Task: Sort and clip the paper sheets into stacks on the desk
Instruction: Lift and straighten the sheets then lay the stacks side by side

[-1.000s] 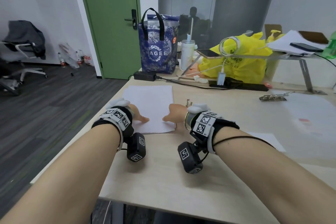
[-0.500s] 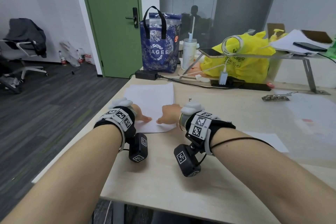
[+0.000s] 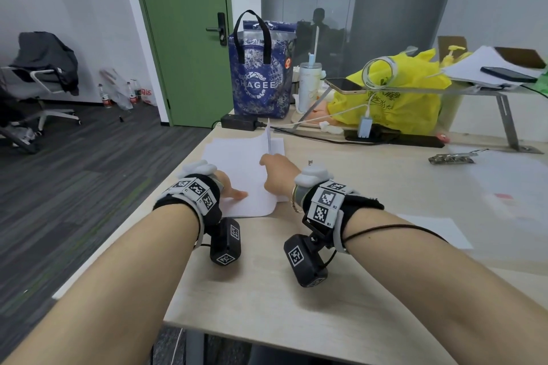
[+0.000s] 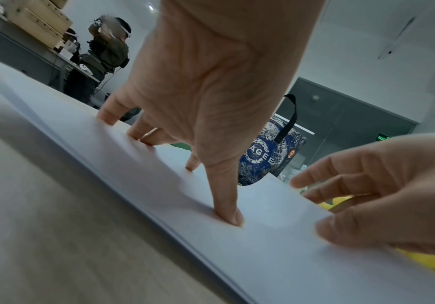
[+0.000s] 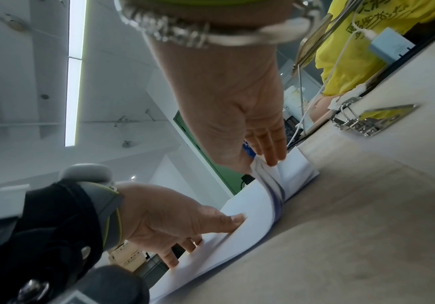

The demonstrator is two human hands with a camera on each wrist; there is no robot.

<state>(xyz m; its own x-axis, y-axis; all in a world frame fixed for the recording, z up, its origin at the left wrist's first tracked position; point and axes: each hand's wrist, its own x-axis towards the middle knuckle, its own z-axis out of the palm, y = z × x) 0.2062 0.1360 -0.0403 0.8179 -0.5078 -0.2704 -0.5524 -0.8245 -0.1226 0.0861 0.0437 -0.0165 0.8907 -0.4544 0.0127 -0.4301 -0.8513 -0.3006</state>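
Both hands are on the paper stack [image 3: 243, 169], which lies flat near the left front part of the desk [image 3: 296, 299]. Left hand [image 4: 211, 86] is spread wide, w/ straight fingertips [image 4: 233, 218] pushing down on the near left part of the top sheet. Right hand [image 5: 233, 107] pinches the right edge of a few sheets [image 5: 268, 176] btwn thumb and fingers and curls them up off the stack. In the head view that raised edge stands up past the right hand [image 3: 280, 172].

Far side of the desk has a blue bag [image 3: 261, 80], a yellow bag [image 3: 397, 98] & a black charger [image 3: 238, 121]. Metal clips [image 3: 450, 158] lie well apart to the right.
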